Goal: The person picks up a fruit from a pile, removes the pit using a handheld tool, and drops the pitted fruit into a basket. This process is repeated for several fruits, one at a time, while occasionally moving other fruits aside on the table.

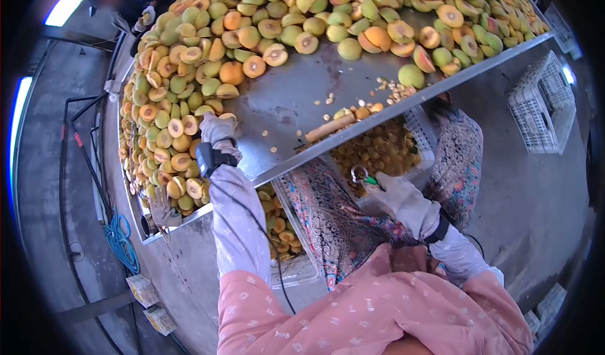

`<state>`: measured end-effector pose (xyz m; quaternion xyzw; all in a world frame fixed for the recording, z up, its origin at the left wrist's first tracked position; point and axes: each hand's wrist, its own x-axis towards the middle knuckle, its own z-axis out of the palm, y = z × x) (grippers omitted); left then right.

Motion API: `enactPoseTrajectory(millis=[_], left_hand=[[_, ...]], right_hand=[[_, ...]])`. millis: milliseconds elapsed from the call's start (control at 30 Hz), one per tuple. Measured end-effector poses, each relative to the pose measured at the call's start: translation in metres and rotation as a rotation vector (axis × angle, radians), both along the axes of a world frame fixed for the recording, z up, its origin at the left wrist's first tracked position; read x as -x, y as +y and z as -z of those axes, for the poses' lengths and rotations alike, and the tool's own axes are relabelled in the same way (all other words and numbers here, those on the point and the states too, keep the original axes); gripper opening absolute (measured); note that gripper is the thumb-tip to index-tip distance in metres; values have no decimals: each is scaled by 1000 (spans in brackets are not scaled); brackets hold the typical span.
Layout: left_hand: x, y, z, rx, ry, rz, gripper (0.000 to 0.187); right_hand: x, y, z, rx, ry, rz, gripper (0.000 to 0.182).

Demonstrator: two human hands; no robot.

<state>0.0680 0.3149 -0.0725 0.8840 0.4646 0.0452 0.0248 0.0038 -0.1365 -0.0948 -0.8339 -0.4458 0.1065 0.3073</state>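
On the desk (277, 106), my left fingers (217, 125) touch fruit (203, 110), grip unclear; tugging low could start a slide. My right fingers (386, 183) clamp the ring-ended tool (371, 180).

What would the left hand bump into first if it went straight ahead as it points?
For the left hand, probably the fruit halves just past its fingertips; whether it already touches one is hard to tell.

Grey floor (517, 197); 2 bright light strips (66, 6) and a coiled blue hose (120, 235) left; white crate (524, 115) right.
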Motion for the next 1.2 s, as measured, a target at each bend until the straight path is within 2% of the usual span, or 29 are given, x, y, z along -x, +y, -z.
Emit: enactPoseTrajectory(millis=[33, 100, 133, 167, 233, 300, 367, 400, 433, 500, 533, 567, 633, 667, 800, 967, 1033, 1100, 1167, 1200], left_hand=[[7, -9, -3, 117, -36, 72, 58], [14, -17, 10, 428, -156, 49, 51], [25, -39, 4, 744, -396, 96, 45], [38, -65, -1, 1055, -644, 147, 39], [54, -120, -30, 1271, -788, 342, 29], [69, -164, -37, 985, -641, 748, 23], [77, -210, -53, 1647, -880, 334, 24], [82, -227, -60, 1289, -813, 667, 26], [84, -242, -63, 1291, -818, 677, 26], [86, -268, -70, 880, -884, 567, 40], [89, -275, -89, 1505, -1038, 285, 58], [89, -277, -86, 1507, -1041, 288, 58], [87, -283, -82, 1745, -1077, 198, 65], [85, -289, -83, 1663, -1044, 163, 79], [88, -286, -77, 1656, -1001, 249, 77], [89, -280, -76, 1575, -852, 320, 86], [88, -280, -77, 1554, -855, 343, 85], [89, -277, -81, 1529, -858, 374, 84], [97, -272, -86, 1510, -669, 340, 77], [96, -273, -84, 1506, -694, 368, 70]], right_hand=[[1, 6, -1, 10, 6, 4, 16], [3, 21, -3, 12, 188, 88, 17], [1, 27, -13, -15, 62, 22, 23], [2, 33, -26, -13, 56, 15, 23], [4, 46, -50, -16, 535, 190, 27], [6, 52, -69, -40, 597, 200, 30], [6, 54, -89, -168, 640, 266, 30], [7, 52, -94, -233, 664, 303, 31], [8, 50, -95, -234, 655, 308, 31], [10, 44, -93, -127, 369, 386, 30], [10, 39, -93, -139, 351, 363, 30], [9, 35, -90, -138, 346, 363, 30], [7, 28, -85, -92, 207, 319, 29], [7, 25, -85, -95, 202, 316, 29], [7, 16, -91, -66, 149, 304, 29], [6, 9, -97, 0, 139, 256, 31], [5, 11, -103, 95, 202, 266, 33], [7, 13, -98, 80, 206, 259, 35], [6, 12, -94, 75, 216, 245, 37], [4, 10, -93, 85, 224, 195, 36]])
